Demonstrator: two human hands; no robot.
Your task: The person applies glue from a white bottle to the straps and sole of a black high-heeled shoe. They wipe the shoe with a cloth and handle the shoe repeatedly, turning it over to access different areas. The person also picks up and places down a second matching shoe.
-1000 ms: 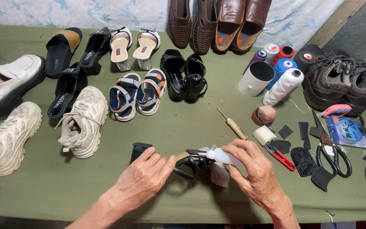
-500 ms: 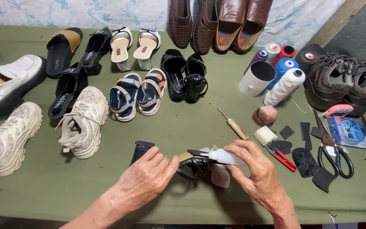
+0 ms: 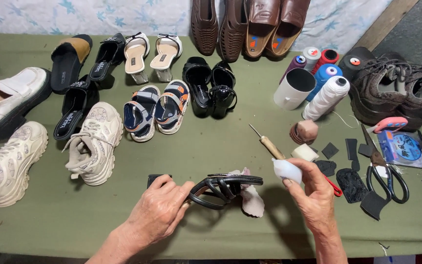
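Left hand [image 3: 159, 212] low at centre of the green surface [image 3: 50, 230], forearm coming in from the bottom edge, knuckles up, fingers curled; grip pinching the near end of a black strappy sandal [image 3: 225, 186]. Sandal held on edge just above the surface, sole turned toward the top, straps looping down, a small black block heel [image 3: 156, 179] peeking out behind the knuckles. Pale scrap of cloth [image 3: 252, 203] lying under and just beside the sandal's far end.

Right hand [image 3: 313, 195] raised to the right of the sandal, apart from it, wrist bent, palm turned inward; grip closed around a small whitish squeeze bottle [image 3: 286, 169], nozzle end pointing left toward the sandal.

Wooden-handled awl [image 3: 268, 143] just beyond the right hand, tip pointing up-left. Black scissors [image 3: 384, 171] and dark leather patches [image 3: 350, 183] to the right. Thread cones [image 3: 326, 98] and a white cup [image 3: 294, 88] farther back. Rows of shoes across the far side; white chunky sneakers [image 3: 94, 144] to the left.
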